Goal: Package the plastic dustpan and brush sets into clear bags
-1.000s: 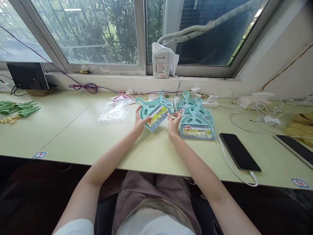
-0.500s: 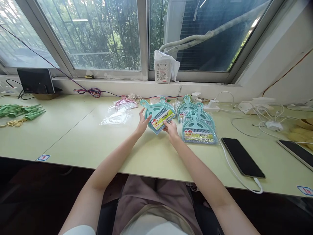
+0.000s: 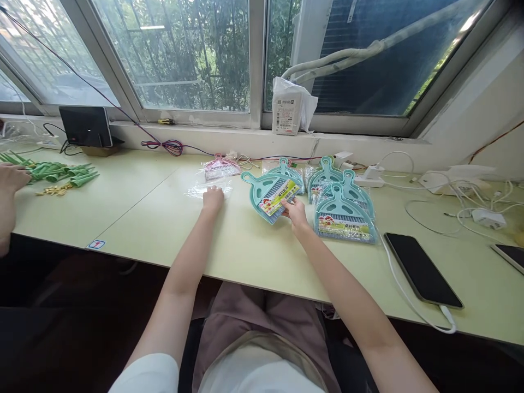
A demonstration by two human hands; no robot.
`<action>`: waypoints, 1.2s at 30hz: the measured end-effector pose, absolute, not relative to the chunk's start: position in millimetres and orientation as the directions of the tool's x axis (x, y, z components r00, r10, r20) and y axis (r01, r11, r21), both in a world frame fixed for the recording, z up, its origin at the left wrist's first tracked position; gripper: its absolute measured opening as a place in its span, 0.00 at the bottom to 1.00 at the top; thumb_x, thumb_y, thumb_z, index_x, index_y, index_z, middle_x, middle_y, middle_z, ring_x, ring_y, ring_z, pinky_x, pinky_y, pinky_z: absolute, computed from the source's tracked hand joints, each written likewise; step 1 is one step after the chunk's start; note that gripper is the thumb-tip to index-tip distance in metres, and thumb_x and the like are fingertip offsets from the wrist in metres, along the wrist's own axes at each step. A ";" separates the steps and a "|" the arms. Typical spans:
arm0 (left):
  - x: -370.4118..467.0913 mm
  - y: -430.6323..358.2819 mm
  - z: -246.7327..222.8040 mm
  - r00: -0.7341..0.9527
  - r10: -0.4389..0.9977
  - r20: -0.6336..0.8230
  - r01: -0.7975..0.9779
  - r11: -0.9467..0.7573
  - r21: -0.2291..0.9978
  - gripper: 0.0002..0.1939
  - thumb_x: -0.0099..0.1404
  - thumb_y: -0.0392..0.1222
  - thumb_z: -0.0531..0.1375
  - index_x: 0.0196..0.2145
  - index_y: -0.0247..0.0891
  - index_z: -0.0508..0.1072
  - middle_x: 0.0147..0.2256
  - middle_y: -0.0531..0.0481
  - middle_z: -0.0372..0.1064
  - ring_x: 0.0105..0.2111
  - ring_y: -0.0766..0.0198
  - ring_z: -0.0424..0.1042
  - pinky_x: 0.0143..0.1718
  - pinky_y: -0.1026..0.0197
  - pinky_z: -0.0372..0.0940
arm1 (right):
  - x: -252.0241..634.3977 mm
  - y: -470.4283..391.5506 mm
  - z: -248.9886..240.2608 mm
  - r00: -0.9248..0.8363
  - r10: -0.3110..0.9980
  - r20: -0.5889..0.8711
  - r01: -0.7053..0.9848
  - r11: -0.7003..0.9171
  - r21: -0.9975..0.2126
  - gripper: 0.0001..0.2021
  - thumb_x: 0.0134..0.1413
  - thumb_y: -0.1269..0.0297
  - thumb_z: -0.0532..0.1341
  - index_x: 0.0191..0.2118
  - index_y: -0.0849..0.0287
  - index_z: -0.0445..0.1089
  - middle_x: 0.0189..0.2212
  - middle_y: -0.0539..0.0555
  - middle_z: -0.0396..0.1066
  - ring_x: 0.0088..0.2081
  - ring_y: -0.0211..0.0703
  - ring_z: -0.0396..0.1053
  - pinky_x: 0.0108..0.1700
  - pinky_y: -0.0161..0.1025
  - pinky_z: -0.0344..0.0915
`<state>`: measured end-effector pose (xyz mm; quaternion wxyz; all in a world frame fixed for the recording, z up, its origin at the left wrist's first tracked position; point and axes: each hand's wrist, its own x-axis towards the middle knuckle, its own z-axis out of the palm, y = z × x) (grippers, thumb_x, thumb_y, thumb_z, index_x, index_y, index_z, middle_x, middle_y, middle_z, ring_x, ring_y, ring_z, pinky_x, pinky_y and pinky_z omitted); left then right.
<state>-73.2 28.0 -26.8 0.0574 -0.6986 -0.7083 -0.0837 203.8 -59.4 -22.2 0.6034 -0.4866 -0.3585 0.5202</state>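
In my right hand [image 3: 295, 214] is a teal dustpan-and-brush set [image 3: 262, 192], gripped at its lower right edge and tilted, its yellow-green printed label facing up. My left hand [image 3: 213, 199] rests on the clear plastic bags [image 3: 197, 188] to the left, fingers curled down on the film. Just behind those bags lies a pink dustpan set [image 3: 219, 168]. Several teal dustpan sets in clear bags [image 3: 346, 215] overlap on the table to the right of my right hand. Another teal set [image 3: 283, 166] lies partly hidden behind the held one.
A phone [image 3: 421, 268] on a white cable lies at the right, near tangled chargers [image 3: 489, 218]. Green rolled pieces [image 3: 61, 172] and another person's hand [image 3: 12, 179] are at the far left. A tablet [image 3: 85, 126] and a wrapped package [image 3: 287, 113] stand along the window side.
My left hand has let go of the teal dustpan set and moved left onto the clear bags. My right hand still holds the set. Another person's hand has come into view at left.
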 end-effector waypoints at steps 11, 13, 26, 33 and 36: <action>-38.5 16.5 -10.8 0.154 0.959 0.239 0.988 -0.144 -0.060 0.23 0.61 0.22 0.46 0.46 0.34 0.73 0.44 0.35 0.69 0.44 0.51 0.70 0.42 0.53 0.67 | 203.8 -55.0 -28.9 0.205 0.975 -0.084 -0.233 -0.035 -0.972 0.08 0.51 0.68 0.64 0.39 0.59 0.69 0.32 0.54 0.78 0.33 0.45 0.76 0.39 0.46 0.76; -37.3 12.8 -8.6 0.249 0.940 0.234 0.968 -0.237 -0.079 0.21 0.62 0.23 0.46 0.43 0.35 0.74 0.46 0.36 0.67 0.46 0.51 0.69 0.41 0.53 0.67 | 204.1 -55.6 -26.8 0.195 0.979 -0.054 -0.248 -0.004 -0.969 0.09 0.50 0.67 0.65 0.39 0.58 0.68 0.32 0.53 0.77 0.33 0.45 0.76 0.39 0.46 0.76; -37.9 15.3 -14.5 0.376 0.891 0.256 0.926 -0.373 -0.061 0.22 0.64 0.25 0.46 0.50 0.35 0.72 0.52 0.32 0.60 0.54 0.45 0.60 0.43 0.49 0.66 | 214.5 -45.4 -37.1 0.313 0.949 -0.038 -0.100 -0.007 -0.995 0.10 0.48 0.66 0.64 0.38 0.59 0.68 0.38 0.56 0.77 0.34 0.43 0.75 0.37 0.43 0.75; -41.4 20.3 -21.5 0.321 0.908 0.270 0.946 -0.317 -0.059 0.23 0.62 0.28 0.50 0.56 0.29 0.64 0.50 0.31 0.61 0.53 0.47 0.60 0.45 0.54 0.66 | 216.8 -44.5 -36.2 0.332 0.943 -0.015 -0.055 0.003 -0.998 0.08 0.49 0.66 0.64 0.37 0.58 0.68 0.39 0.57 0.77 0.36 0.44 0.76 0.37 0.43 0.76; -36.5 19.9 -20.2 0.355 0.893 0.275 0.935 -0.334 -0.124 0.28 0.60 0.23 0.46 0.58 0.29 0.61 0.51 0.31 0.61 0.54 0.49 0.60 0.44 0.55 0.67 | 211.8 -48.1 -31.3 0.286 0.958 -0.001 -0.126 0.036 -0.991 0.10 0.48 0.65 0.65 0.38 0.58 0.68 0.37 0.56 0.77 0.35 0.44 0.76 0.37 0.45 0.76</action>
